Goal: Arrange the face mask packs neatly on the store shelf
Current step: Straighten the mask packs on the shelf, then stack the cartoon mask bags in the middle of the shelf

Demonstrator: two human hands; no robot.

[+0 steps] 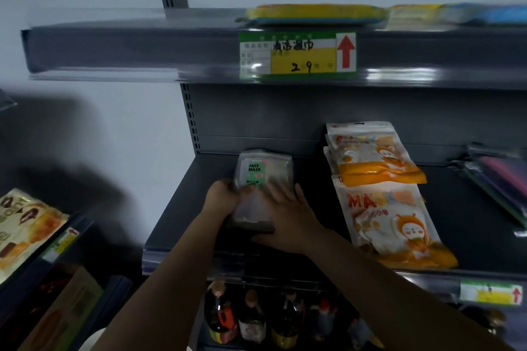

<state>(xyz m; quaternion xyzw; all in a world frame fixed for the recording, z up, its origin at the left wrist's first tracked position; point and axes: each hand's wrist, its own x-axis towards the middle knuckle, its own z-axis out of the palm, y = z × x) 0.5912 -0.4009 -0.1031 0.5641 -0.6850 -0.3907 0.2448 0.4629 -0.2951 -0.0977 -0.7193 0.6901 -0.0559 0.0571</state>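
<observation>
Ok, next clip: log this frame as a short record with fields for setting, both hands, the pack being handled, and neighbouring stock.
setting: grey store shelf, middle tier
left hand: grips the left edge of the clear face mask pack
right hand: laid flat on that pack, fingers straight
pack state: lying on the shelf, label facing up
neighbouring stock: orange mask packs to the right, overlapping front to back
below: bottles

Dark shelf (470, 208) bears clear mask packs (263, 177), orange packs (390, 225)

Both arms reach forward; left hand (225, 194) grips, right hand (288, 214) lies flat.
</observation>
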